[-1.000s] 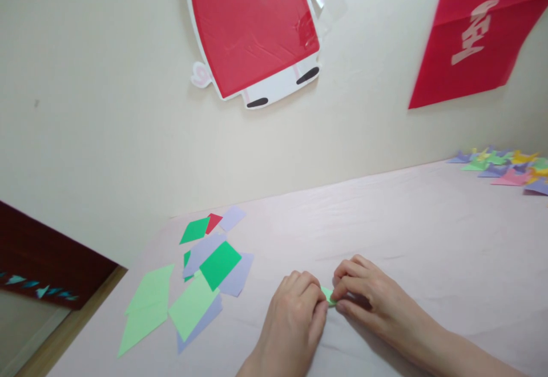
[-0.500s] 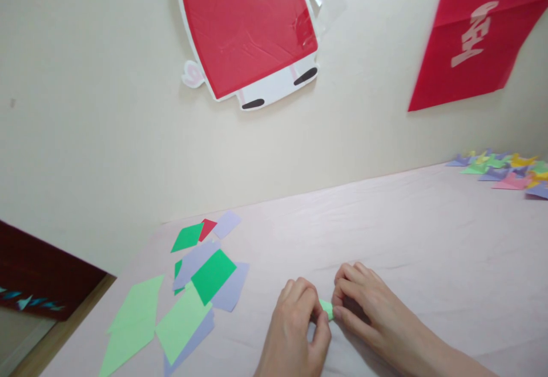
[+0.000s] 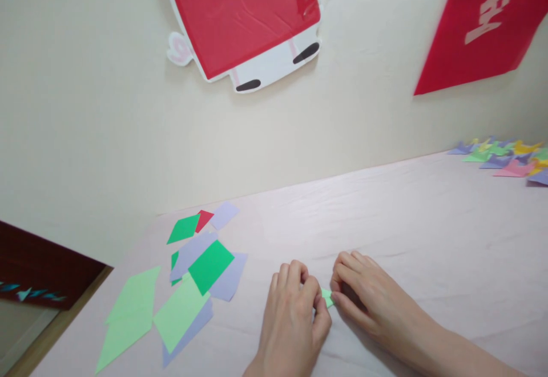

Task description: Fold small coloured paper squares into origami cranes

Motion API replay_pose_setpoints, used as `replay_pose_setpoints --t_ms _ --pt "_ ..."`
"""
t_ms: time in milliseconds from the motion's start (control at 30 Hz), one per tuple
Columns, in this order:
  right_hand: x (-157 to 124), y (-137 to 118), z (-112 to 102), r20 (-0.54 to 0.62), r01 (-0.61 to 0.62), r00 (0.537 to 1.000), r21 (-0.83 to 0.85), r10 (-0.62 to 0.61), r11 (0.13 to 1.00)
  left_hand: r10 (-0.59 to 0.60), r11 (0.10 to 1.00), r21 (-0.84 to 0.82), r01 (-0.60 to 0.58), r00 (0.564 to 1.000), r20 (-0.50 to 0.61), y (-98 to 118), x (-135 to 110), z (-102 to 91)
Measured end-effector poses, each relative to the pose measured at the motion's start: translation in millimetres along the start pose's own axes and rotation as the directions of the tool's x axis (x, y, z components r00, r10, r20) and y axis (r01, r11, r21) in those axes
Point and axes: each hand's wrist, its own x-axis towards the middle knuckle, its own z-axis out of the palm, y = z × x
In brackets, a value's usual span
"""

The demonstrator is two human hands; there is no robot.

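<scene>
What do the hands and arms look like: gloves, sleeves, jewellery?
The left hand and right hand wear no gloves, and no rings show on the visible fingers. The right forearm is bare, without a sleeve or watch in view; the frame cuts off most of the left arm.

Green paper (image 3: 327,297) in my grip: mostly covered by my left hand (image 3: 291,314) and right hand (image 3: 363,294); folds can't be made out. Both arms cut by bottom edge. Wall sticker (image 3: 244,17) cut off at top; red poster (image 3: 475,57) at top and right. Folded papers (image 3: 514,166), far right: blurred, outermost cut off. Blue bits (image 3: 25,295), lower left: too small to tell. Dark green sheet (image 3: 174,260) mostly under lilac sheet (image 3: 192,254).
</scene>
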Motion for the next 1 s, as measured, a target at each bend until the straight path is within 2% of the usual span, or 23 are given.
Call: replay_pose_setpoints --t_ms 333,600,867,1000 --pt "-0.6 3.4 2.9 -0.03 0.017 0.999 0.003 -0.017 1.0 -0.038 0.999 0.035 0.036 0.998 0.046 1.3 0.9 1.4" --pt "-0.4 3.3 2.5 -0.015 0.01 1.0 0.002 -0.01 1.0 -0.055 0.998 0.043 0.054 0.998 0.033 4.7 0.1 1.0" --pt "-4.7 12.3 -0.5 -0.049 0.073 0.997 0.188 -0.065 0.979 -0.054 0.995 0.082 0.052 0.998 0.019 5.6 1.9 3.0" --pt "-3.8 6.4 -3.2 -0.021 0.038 0.999 0.169 -0.035 0.985 -0.057 0.996 0.077 0.056 0.998 0.018 5.3 1.5 3.5"
